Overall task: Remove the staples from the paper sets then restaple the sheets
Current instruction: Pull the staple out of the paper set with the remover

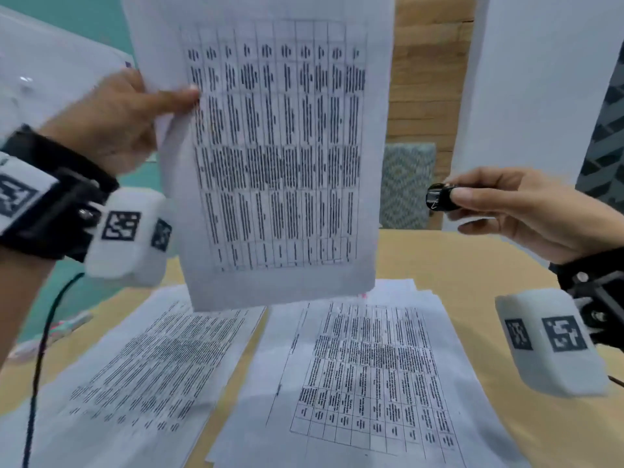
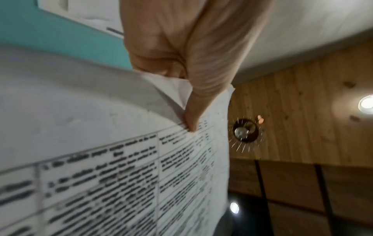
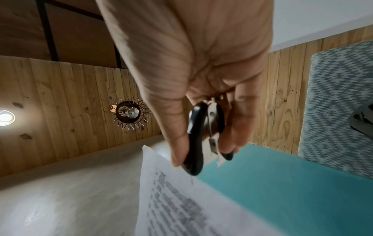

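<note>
I see the table [image 1: 456, 261] running across the near half of the head view, tan and mostly covered by two spreads of printed sheets: the left pile [image 1: 145, 369] and the right pile [image 1: 368, 376], lying side by side and just touching at their far corners. Above them hangs the paper set [image 1: 277, 153], held up in the air on the left. My left hand [image 1: 111, 119] pinches its left edge, thumb across the printed face. The left wrist view adds what the head view hides: the thumb [image 2: 191, 121] presses beside a corner where the sheets fan apart. On the right, well apart from the raised set, my right hand [image 1: 516, 211] grips the black staple remover [image 1: 440, 197]. Only the right wrist view shows its two arms squeezed close between thumb and curled fingers [image 3: 236, 127].
</note>
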`<state>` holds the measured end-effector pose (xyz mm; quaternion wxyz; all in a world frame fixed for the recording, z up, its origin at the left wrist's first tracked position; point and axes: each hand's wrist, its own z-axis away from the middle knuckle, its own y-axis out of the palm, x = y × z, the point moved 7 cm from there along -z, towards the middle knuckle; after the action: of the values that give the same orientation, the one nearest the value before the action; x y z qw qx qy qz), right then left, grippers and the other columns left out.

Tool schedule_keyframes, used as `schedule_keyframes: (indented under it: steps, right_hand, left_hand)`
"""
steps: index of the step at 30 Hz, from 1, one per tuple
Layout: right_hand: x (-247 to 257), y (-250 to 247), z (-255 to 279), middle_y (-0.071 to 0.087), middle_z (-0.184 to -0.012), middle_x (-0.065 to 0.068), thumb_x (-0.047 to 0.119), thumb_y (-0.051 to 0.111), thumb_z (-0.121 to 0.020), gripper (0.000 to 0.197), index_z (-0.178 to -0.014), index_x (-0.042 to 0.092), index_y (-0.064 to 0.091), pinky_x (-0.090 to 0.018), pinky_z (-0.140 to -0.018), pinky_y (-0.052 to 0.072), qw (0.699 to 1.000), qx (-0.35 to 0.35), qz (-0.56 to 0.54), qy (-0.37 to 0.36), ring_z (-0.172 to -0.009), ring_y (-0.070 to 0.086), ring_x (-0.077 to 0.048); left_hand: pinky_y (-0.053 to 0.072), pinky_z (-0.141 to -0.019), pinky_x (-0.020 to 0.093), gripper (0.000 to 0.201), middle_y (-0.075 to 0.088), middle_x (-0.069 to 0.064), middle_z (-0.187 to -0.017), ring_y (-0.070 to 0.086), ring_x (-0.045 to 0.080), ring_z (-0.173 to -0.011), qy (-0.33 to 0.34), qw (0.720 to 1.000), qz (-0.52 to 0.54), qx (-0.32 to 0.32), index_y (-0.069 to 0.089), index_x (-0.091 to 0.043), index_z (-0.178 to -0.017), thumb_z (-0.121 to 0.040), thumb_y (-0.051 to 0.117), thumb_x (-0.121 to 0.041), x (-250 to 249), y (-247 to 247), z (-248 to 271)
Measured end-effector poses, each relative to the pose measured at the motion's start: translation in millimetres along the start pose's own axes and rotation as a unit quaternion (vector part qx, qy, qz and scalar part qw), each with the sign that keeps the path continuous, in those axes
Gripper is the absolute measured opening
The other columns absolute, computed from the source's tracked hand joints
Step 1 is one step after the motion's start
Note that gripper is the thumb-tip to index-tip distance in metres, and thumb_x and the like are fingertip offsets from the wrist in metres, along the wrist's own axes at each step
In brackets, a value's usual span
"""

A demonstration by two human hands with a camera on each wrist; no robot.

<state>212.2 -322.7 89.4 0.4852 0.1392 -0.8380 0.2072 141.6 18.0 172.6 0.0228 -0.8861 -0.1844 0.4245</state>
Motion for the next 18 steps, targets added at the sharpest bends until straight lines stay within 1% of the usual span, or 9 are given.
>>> schedule_keyframes:
  steps: [2, 4, 5, 7, 8, 9, 11, 15, 18]
  right_hand:
    - [-6, 7, -2, 0.07, -0.072, 0.004, 0.056, 0.089, -0.02, 0.073, -0.081, 0.02, 0.07, -0.016, -0.054, 0.053, 1.0, 0.014, 0.01, 0.016, -0.062, 0.065, -0.003]
    - [-11, 14, -2, 0.07, -0.073, 0.003, 0.057, 0.089, -0.02, 0.081, -0.087, 0.021, 0.065, -0.017, -0.053, 0.053, 0.999, 0.031, 0.025, 0.03, -0.061, 0.064, -0.004]
    - [-14, 19, -2, 0.07, -0.074, 0.003, 0.059, 0.088, -0.02, 0.081, -0.089, 0.022, 0.065, -0.017, -0.053, 0.053, 0.997, 0.043, 0.038, 0.042, -0.062, 0.063, -0.004]
    - [-23, 31, 0, 0.071, -0.079, 0.002, 0.065, 0.084, -0.022, 0.077, -0.087, 0.026, 0.07, -0.018, -0.053, 0.052, 0.991, 0.083, 0.079, 0.075, -0.064, 0.063, -0.005]
    - [-29, 38, 2, 0.071, -0.081, 0.0, 0.068, 0.082, -0.025, 0.076, -0.088, 0.026, 0.072, -0.018, -0.054, 0.052, 0.984, 0.107, 0.109, 0.093, -0.066, 0.063, -0.005]
    - [-35, 45, 4, 0.072, -0.084, 0.0, 0.07, 0.08, -0.03, 0.075, -0.089, 0.025, 0.072, -0.018, -0.056, 0.051, 0.975, 0.13, 0.143, 0.111, -0.067, 0.063, -0.006]
    - [-48, 56, 10, 0.071, -0.087, 0.001, 0.066, 0.074, -0.052, 0.06, -0.095, 0.024, 0.07, -0.019, -0.061, 0.053, 0.951, 0.17, 0.213, 0.148, -0.071, 0.063, -0.005]
    - [-68, 67, 17, 0.07, -0.086, 0.007, 0.033, 0.061, -0.084, 0.019, -0.101, 0.027, 0.067, -0.019, -0.069, 0.054, 0.901, 0.227, 0.315, 0.195, -0.073, 0.063, -0.002]
    - [-70, 63, 17, 0.071, -0.084, 0.011, 0.032, 0.061, -0.085, 0.017, -0.101, 0.027, 0.068, -0.018, -0.068, 0.053, 0.895, 0.224, 0.324, 0.209, -0.073, 0.062, -0.001]
  left_hand:
    - [0.035, -0.032, 0.007, 0.041, 0.044, -0.011, -0.027, 0.041, -0.004, -0.026, -0.047, 0.989, -0.127, -0.05, 0.061, -0.014, -0.048, -0.067, 0.07, -0.049, -10, -31, -12]
    - [0.026, -0.024, 0.008, 0.064, 0.031, -0.003, -0.021, 0.028, 0.001, -0.017, -0.131, 0.964, -0.227, -0.028, 0.045, -0.011, -0.048, -0.041, 0.076, -0.067, -5, -48, -20]
    - [0.024, -0.023, 0.009, 0.064, 0.029, -0.002, -0.02, 0.026, 0.003, -0.015, -0.175, 0.954, -0.245, -0.005, 0.046, -0.007, -0.045, -0.05, 0.077, -0.062, 6, -54, -20]
    - [0.031, -0.027, 0.012, 0.044, 0.044, 0.002, -0.029, 0.038, 0.01, -0.021, -0.275, 0.93, -0.242, 0.029, 0.06, 0.003, -0.052, -0.079, 0.068, -0.031, 50, -69, -8]
    - [0.04, -0.036, 0.016, 0.037, 0.055, 0.009, -0.042, 0.049, 0.013, -0.032, -0.321, 0.916, -0.234, 0.06, 0.064, 0.008, -0.072, -0.073, 0.075, -0.027, 79, -75, 3]
    - [0.047, -0.046, 0.023, 0.059, 0.062, 0.014, -0.057, 0.056, 0.018, -0.045, -0.365, 0.897, -0.234, 0.084, 0.062, 0.012, -0.089, -0.057, 0.086, -0.031, 109, -82, 15]
    - [0.052, -0.056, 0.031, 0.072, 0.068, 0.018, -0.074, 0.063, 0.026, -0.06, -0.434, 0.855, -0.262, 0.107, 0.059, 0.012, -0.101, -0.047, 0.09, -0.024, 168, -100, 37]
    - [0.046, -0.046, 0.019, 0.013, 0.065, 0.009, -0.065, 0.059, 0.018, -0.05, -0.482, 0.795, -0.341, 0.142, 0.06, 0.004, -0.092, -0.083, 0.063, -0.006, 232, -96, 78]
    - [0.039, -0.052, 0.014, 0.017, 0.063, 0.009, -0.078, 0.058, 0.02, -0.065, -0.462, 0.726, -0.469, 0.199, 0.059, -0.002, -0.085, -0.085, 0.064, -0.018, 256, -89, 89]
